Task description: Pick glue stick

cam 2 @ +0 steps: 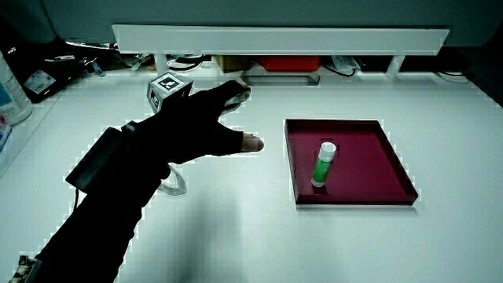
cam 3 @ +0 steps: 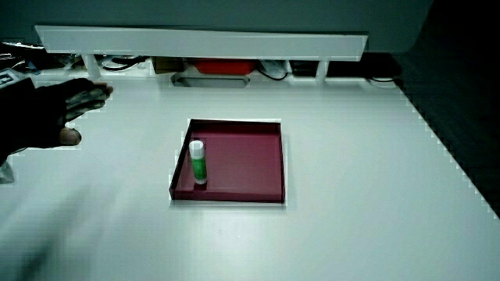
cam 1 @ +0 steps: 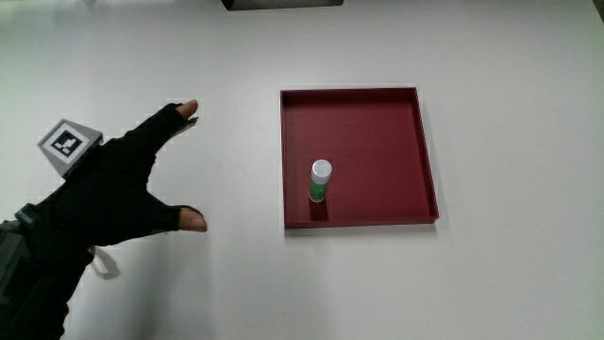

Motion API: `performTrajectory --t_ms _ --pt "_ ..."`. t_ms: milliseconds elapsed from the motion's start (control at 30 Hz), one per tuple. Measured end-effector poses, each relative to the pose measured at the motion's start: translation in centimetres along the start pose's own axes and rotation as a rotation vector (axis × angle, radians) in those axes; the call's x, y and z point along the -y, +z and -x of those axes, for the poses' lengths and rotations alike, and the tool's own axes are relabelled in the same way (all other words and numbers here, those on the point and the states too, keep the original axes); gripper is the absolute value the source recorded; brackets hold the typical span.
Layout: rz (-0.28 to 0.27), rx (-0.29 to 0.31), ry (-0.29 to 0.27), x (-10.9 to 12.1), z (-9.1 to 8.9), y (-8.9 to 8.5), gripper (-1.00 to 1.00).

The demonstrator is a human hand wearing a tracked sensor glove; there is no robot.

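A green glue stick (cam 1: 320, 181) with a white cap stands upright in a dark red tray (cam 1: 359, 113), near the tray wall that is closest to the person. Both side views show the glue stick (cam 2: 323, 164) (cam 3: 198, 161) in the tray (cam 2: 369, 157) (cam 3: 242, 156). The hand (cam 1: 142, 179) in its black glove hovers over the bare table beside the tray, apart from it, fingers spread and holding nothing. A patterned cube (cam 1: 68, 144) sits on its back. In both side views the hand (cam 2: 206, 126) (cam 3: 58, 109) is beside the tray, its forearm running toward the person.
A low white partition (cam 2: 275, 38) runs along the table edge farthest from the person, with clutter under it. A small white tag (cam 1: 104, 264) hangs at the glove's wrist. A bottle (cam 2: 12, 86) stands at the table's edge.
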Motion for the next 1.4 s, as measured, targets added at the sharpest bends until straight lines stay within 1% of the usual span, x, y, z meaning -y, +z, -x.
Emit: performTrajectory --t_ms 33,67,100,133,167,200,233,300,333,400,433,467,500,533,600,633,667,700,733,767,800,833,900,933,967,1000,1033,1067,1100,1167,1200,1233,1267,1300,1333,1367,1400 --pt "-0.002 -0.01 0.006 -0.2 0.2 -0.2 0.0" --pt "-0.002 0.0 0.021 -0.5 0.3 -0.4 0.0" --pt "0.001 -0.003 0.042 -0.7 0.4 -0.6 0.0" --pt "0.002 0.017 0.033 -1.0 0.4 -0.8 0.0" --pt "0.005 0.008 0.033 -1.3 0.6 -1.0 0.0" --pt "0.0 0.006 0.056 -1.6 0.9 -1.2 0.0" --pt "0.01 0.044 0.057 -1.8 0.5 -1.6 0.0" --pt "0.035 0.116 0.086 -2.3 0.5 -2.5 0.0" --pt "0.019 0.1 0.094 -2.7 0.7 -2.8 0.0" --pt "0.027 0.125 0.058 -3.5 1.5 -3.6 0.0" --pt "0.041 0.133 0.079 -3.7 1.2 -4.0 0.0" --pt "0.05 0.137 0.076 -4.0 1.2 -4.4 0.0" --pt "0.043 0.122 0.085 -4.3 1.3 -4.7 0.0" --pt "0.048 0.102 0.094 -4.6 1.5 -4.9 0.0" --pt "0.051 0.107 0.088 -5.1 1.6 -5.4 0.0" --pt "0.055 0.098 0.095 -5.4 1.8 -5.7 0.0" --pt "0.05 0.112 0.096 -5.6 1.6 -6.0 0.0" --pt "0.053 0.099 0.097 -5.9 2.0 -6.2 0.0" --pt "0.06 0.131 0.085 -6.0 1.9 -6.6 0.0" --pt "0.058 0.12 0.094 -6.3 2.3 -6.8 0.0" --pt "0.063 0.136 0.097 -6.5 2.3 -7.2 0.0" --pt "0.059 0.137 0.093 -6.7 2.5 -7.5 0.0" --pt "0.068 0.147 0.096 -7.2 2.8 -8.2 0.0" --pt "0.067 0.147 0.095 -7.5 3.1 -8.5 0.0" --pt "0.067 0.131 0.103 -7.7 3.2 -8.8 0.0" --pt "0.065 0.128 0.101 -7.9 3.3 -9.0 0.0" --pt "0.072 0.139 0.093 -8.1 3.4 -9.3 0.0" --pt "0.066 0.13 0.101 -8.3 3.6 -9.5 0.0" --pt "0.067 0.139 0.095 -8.5 3.8 -9.8 0.0" --pt "0.074 0.145 0.102 -8.8 3.8 -10.4 0.0" --pt "0.073 0.135 0.11 -9.0 3.8 -10.6 0.0" --pt "0.073 0.141 0.087 -9.2 4.2 -10.8 0.0" --pt "0.07 0.132 0.09 -9.3 4.2 -11.0 0.0" --pt "0.073 0.142 0.081 -9.4 4.3 -11.2 0.0" --pt "0.07 0.13 0.101 -9.4 4.3 -11.3 0.0" --pt "0.066 0.128 0.083 -9.6 4.5 -11.4 0.0" --pt "0.065 0.135 0.089 -9.5 4.4 -11.4 0.0"
